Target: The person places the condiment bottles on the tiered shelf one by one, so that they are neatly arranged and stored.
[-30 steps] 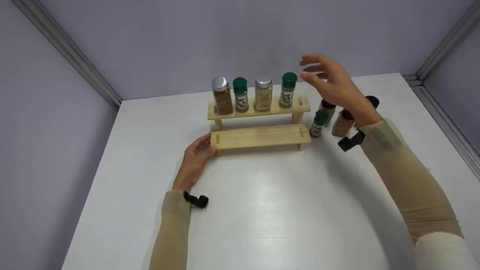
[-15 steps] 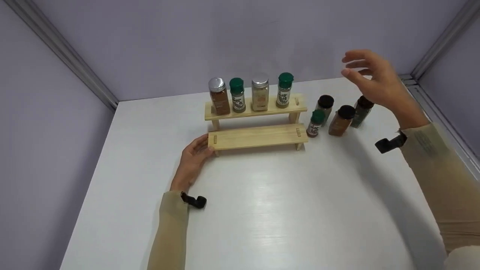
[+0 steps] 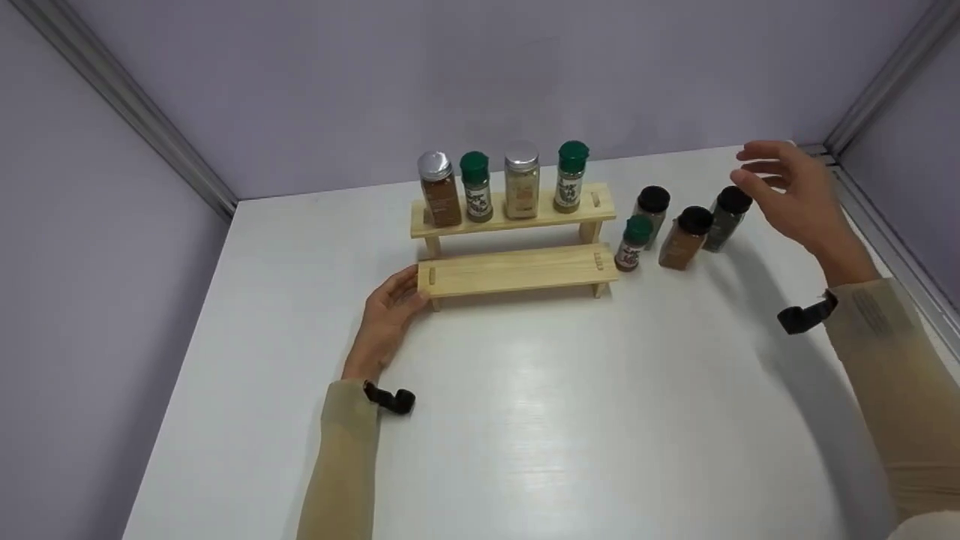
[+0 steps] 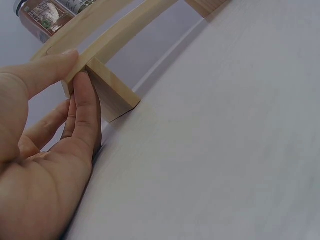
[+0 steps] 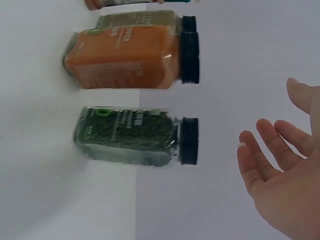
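My left hand [image 3: 384, 324] pinches the left end of the wooden spice rack's lower shelf [image 3: 517, 271]; the left wrist view puts the thumb on top and fingers below, beside the shelf's leg [image 4: 114, 95]. Empty, with fingers loosely bent, my right hand [image 3: 795, 199] hovers at the right, just beyond a black-capped jar of green herbs [image 3: 724, 222]. In the right wrist view that herb jar [image 5: 127, 136] stands apart from the fingertips. Beside it are an orange-brown spice jar [image 3: 682, 244], another black-capped jar [image 3: 651, 214] and a small green-capped bottle [image 3: 630, 251].
On the rack's upper shelf [image 3: 544, 220] stand a silver-capped brown jar [image 3: 441, 199], a green-capped bottle [image 3: 477, 196], a silver-capped pale jar [image 3: 522, 187] and another green-capped bottle [image 3: 570, 184]. A lilac wall [image 3: 495, 82] rises behind the white table [image 3: 525, 420].
My right hand has moved from beside the upper shelf to the right, then lowered near the herb jar. My left hand keeps its grip on the rack.
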### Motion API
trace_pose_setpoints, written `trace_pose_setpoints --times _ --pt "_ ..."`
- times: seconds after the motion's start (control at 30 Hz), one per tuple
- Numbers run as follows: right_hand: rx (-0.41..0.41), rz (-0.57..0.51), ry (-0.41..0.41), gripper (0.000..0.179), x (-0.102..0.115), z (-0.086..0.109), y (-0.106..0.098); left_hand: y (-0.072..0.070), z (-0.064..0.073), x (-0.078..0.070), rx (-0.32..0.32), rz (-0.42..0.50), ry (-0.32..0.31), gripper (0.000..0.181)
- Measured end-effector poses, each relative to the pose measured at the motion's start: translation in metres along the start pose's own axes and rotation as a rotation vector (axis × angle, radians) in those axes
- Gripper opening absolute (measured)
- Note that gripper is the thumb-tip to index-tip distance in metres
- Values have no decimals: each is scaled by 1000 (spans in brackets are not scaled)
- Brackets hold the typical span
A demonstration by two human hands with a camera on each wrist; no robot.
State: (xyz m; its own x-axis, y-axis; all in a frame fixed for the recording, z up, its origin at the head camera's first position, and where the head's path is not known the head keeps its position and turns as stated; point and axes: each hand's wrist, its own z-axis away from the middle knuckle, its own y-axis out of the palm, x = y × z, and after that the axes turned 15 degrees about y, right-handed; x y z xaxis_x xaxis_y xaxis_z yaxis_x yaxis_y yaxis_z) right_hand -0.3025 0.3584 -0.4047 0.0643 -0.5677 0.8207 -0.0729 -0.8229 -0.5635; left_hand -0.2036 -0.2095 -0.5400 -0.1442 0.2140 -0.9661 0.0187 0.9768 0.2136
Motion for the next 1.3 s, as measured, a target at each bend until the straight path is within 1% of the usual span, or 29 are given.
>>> trace_pose_setpoints --times 0.13,0.27,0.5,0.6,0.8,1.03,1.17,1.3 --pt "-8 20 23 49 -22 1 2 1 -1 1 5 17 -4 60" --pt "1 37 68 55 -39 3 4 2 -2 1 6 17 4 59" --pt "58 64 184 70 -59 2 8 3 -2 -1 14 -48 2 59" --pt "80 67 217 73 -65 2 10 2 -2 -2 16 -67 1 59" --pt "100 0 213 68 -71 -1 17 0 -1 -2 13 -90 6 58" --pt "101 -29 197 63 -74 1 21 -1 -1 0 11 -3 14 58" --pt "102 -30 205 62 -75 2 23 -1 -1 0 14 -18 2 58" --pt "90 -22 190 61 -75 0 24 -2 0 -1 7 -34 1 58"
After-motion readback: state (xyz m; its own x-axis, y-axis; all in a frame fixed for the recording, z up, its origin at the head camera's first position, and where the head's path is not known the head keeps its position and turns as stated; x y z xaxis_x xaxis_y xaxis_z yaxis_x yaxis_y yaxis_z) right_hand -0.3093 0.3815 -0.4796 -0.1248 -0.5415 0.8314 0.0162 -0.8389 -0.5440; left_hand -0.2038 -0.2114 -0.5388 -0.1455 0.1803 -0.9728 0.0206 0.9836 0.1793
